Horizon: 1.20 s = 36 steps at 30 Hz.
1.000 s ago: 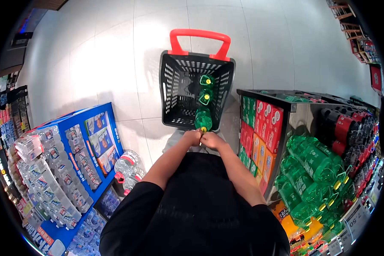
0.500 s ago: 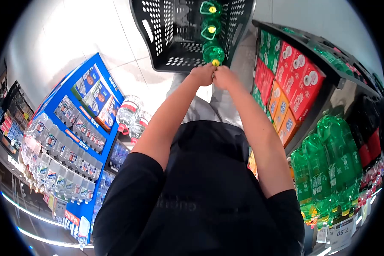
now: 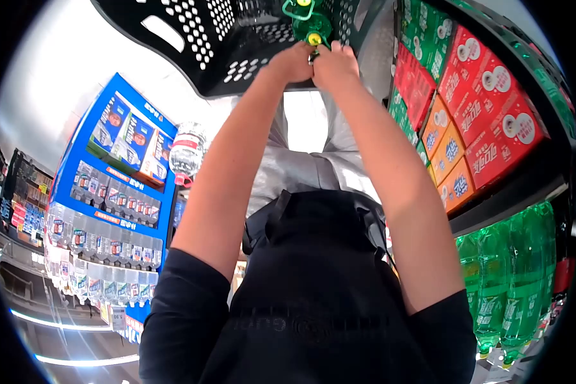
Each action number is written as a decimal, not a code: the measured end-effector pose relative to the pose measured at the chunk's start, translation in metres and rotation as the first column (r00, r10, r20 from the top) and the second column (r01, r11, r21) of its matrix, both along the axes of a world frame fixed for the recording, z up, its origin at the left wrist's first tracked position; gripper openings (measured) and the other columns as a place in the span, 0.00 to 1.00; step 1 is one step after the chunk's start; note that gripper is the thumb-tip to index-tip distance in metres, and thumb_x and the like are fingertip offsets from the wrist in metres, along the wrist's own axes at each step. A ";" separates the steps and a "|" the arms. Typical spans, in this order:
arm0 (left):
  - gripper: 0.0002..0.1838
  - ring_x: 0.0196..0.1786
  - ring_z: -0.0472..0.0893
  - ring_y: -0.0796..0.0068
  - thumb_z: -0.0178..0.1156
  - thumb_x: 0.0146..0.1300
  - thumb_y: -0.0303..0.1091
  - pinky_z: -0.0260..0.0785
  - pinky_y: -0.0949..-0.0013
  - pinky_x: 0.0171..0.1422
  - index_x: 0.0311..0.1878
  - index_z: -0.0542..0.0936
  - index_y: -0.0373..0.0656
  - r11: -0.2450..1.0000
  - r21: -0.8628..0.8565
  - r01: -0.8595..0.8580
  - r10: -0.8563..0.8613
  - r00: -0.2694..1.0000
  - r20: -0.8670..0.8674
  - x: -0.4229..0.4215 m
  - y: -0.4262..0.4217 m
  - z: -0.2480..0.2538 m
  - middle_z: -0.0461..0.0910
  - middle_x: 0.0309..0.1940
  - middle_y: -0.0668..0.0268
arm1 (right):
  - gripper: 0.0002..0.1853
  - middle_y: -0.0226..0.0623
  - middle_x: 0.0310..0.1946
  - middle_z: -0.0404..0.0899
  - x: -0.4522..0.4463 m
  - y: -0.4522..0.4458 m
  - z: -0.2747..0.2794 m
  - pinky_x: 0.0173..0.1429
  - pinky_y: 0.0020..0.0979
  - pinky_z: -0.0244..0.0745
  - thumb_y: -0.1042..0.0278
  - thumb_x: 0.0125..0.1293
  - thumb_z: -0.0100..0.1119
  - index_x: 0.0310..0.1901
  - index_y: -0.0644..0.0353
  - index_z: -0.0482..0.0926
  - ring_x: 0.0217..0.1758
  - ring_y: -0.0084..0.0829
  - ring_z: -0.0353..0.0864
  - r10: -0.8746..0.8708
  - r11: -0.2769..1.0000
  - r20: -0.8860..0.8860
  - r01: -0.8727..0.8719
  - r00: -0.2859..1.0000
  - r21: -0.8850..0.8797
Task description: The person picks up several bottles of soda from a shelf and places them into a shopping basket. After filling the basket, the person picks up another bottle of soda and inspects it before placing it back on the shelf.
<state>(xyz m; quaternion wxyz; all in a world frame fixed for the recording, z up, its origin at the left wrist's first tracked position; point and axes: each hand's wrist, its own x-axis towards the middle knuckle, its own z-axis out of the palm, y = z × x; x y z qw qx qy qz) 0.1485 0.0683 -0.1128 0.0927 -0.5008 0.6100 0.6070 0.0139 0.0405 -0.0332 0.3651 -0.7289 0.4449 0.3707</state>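
Now the basket (image 3: 211,83) is riding up against the top edge of the view, and the 2 hands are still working at the near green bottle (image 3: 312,27), which is sitting inside at the basket's near end with its yellow cap (image 3: 314,39) pointing back toward the person. The left hand (image 3: 293,63) is curling in just below the cap; the right hand (image 3: 335,63) is bunching beside it, fingers rising along the cap's right side. What exactly either is pinching I can't tell, as their own fingers are hiding it. So the work seems to be centring on the neck of this 1 bottle, with no lifting showing.

Against the frame 0.5 s back, where 3 bottles were showing in a row, only 2 are showing now: the next bottle's handle loop (image 3: 299,9) is just peeking in at the top. The right fingers are standing out further past the cap, the grey trousers (image 3: 269,166) are filling more of the middle, and the red cartons (image 3: 451,80) are looming larger on the right.
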 end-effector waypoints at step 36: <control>0.09 0.30 0.82 0.63 0.55 0.54 0.36 0.73 0.53 0.33 0.30 0.80 0.41 0.732 0.650 0.205 -0.539 0.758 0.368 0.394 0.110 0.154 0.81 0.28 0.56 | 0.24 0.38 0.61 0.69 0.076 0.213 0.209 0.62 0.52 0.65 0.47 0.57 0.53 0.55 0.43 0.76 0.67 0.46 0.62 -0.897 0.440 -0.091 0.890 0.432 -0.122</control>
